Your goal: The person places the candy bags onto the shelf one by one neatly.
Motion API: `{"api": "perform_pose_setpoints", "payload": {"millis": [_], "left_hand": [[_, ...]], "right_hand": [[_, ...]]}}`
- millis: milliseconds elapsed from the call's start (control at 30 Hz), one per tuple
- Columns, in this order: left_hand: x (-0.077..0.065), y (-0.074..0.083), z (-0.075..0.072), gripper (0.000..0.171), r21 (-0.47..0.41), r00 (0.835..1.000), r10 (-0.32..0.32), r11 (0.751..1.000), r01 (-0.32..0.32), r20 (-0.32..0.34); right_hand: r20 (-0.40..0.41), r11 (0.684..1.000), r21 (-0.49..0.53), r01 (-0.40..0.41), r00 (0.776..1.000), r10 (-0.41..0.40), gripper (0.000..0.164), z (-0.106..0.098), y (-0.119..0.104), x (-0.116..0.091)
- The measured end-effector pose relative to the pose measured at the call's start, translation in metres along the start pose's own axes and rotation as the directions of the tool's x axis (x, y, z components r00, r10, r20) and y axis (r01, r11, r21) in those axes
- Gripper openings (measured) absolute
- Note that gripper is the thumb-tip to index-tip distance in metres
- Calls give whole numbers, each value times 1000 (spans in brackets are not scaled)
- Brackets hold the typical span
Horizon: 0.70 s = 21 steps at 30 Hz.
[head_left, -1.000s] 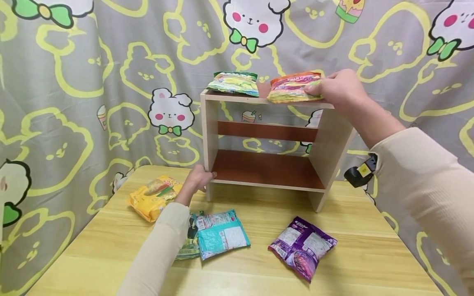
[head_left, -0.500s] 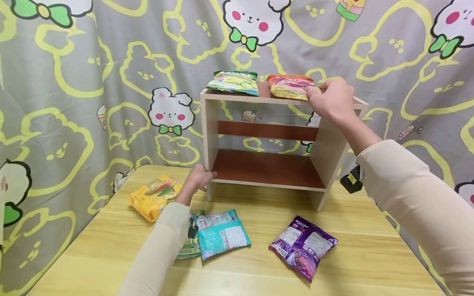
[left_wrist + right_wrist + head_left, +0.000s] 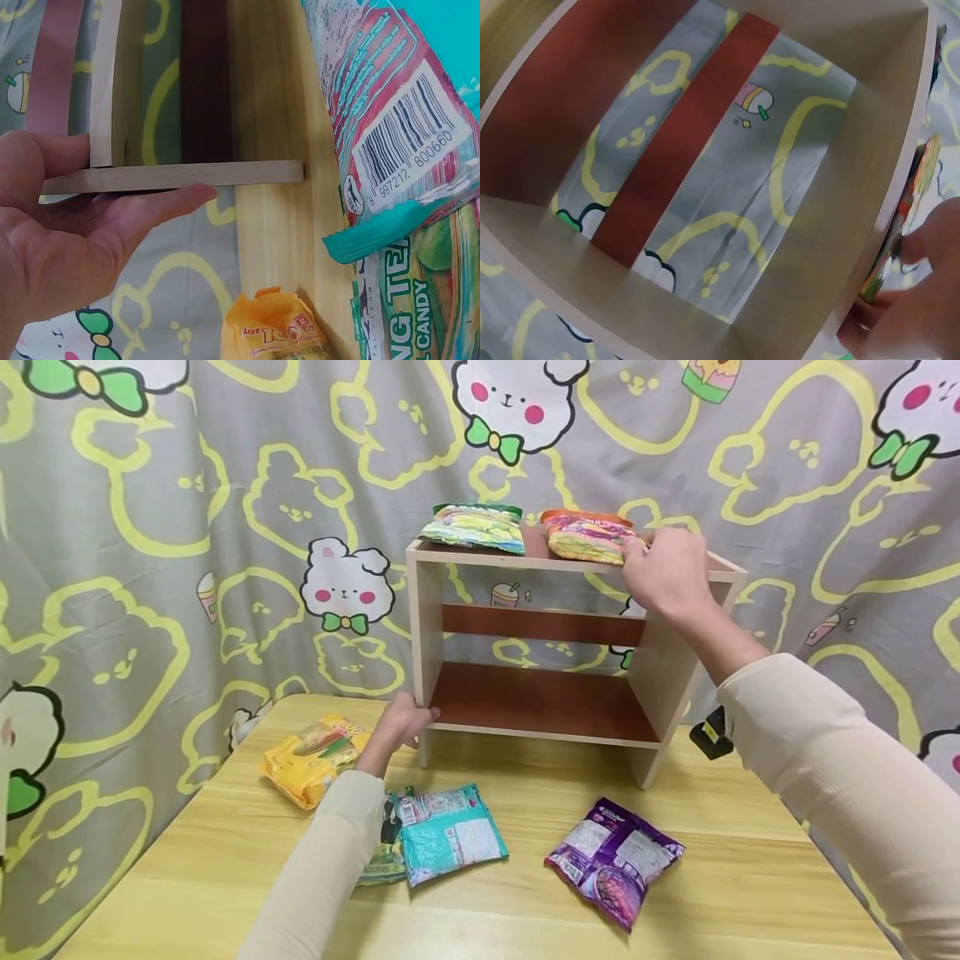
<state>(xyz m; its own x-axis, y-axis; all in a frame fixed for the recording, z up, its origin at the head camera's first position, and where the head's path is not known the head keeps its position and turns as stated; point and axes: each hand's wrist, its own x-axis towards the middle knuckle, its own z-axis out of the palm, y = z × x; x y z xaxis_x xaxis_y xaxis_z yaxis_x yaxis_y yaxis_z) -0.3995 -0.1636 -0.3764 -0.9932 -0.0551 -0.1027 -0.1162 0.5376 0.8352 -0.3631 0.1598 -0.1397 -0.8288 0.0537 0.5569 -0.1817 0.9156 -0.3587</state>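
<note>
A small wooden shelf (image 3: 540, 697) with brown boards stands on the table. My left hand (image 3: 401, 720) grips its left side panel low down; in the left wrist view the panel's edge (image 3: 172, 178) runs between thumb and fingers. On the shelf's top lies an orange-and-pink bag of fruit candy (image 3: 588, 537). My right hand (image 3: 670, 568) is at that bag's right end, thumb and fingers pinching its edge, as the right wrist view shows with the bag (image 3: 907, 210) side-on. A green-and-yellow candy bag (image 3: 476, 529) lies at the top board's left, untouched.
On the table (image 3: 480, 918) lie a yellow candy bag (image 3: 311, 760) at left, a turquoise bag (image 3: 453, 835) partly over a green one (image 3: 384, 860), and a purple bag (image 3: 615, 864) at front right. A patterned curtain (image 3: 225, 510) hangs behind.
The orange bag has come down flat on the shelf's top and shifted slightly left. My right hand has lowered with it, then dropped a little more. The left hand stays put.
</note>
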Motion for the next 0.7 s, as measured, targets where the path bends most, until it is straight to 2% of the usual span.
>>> {"api": "perform_pose_setpoints", "payload": {"millis": [200, 333, 433, 533, 700], "left_hand": [[-1, 0, 0, 27, -9, 1000, 7, 1000, -7, 1], [-1, -1, 0, 28, -18, 1000, 11, 1000, -11, -3], [-1, -1, 0, 31, -20, 1000, 6, 1000, -6, -9], [-1, 0, 0, 33, -21, 1000, 1, 1000, -1, -11], [0, 1, 1, 31, -19, 1000, 0, 1000, -1, -10]], "right_hand": [[-36, 997, -61, 43, 998, -45, 54, 4, -15, -8], [-37, 991, -82, 110, 993, -113, 57, 7, -26, -15], [13, 985, -97, 140, 990, -140, 64, 11, -34, -21], [96, 979, -129, 156, 985, -144, 71, 16, -39, -27], [185, 968, -186, 166, 974, -131, 73, 21, -41, -33]]}}
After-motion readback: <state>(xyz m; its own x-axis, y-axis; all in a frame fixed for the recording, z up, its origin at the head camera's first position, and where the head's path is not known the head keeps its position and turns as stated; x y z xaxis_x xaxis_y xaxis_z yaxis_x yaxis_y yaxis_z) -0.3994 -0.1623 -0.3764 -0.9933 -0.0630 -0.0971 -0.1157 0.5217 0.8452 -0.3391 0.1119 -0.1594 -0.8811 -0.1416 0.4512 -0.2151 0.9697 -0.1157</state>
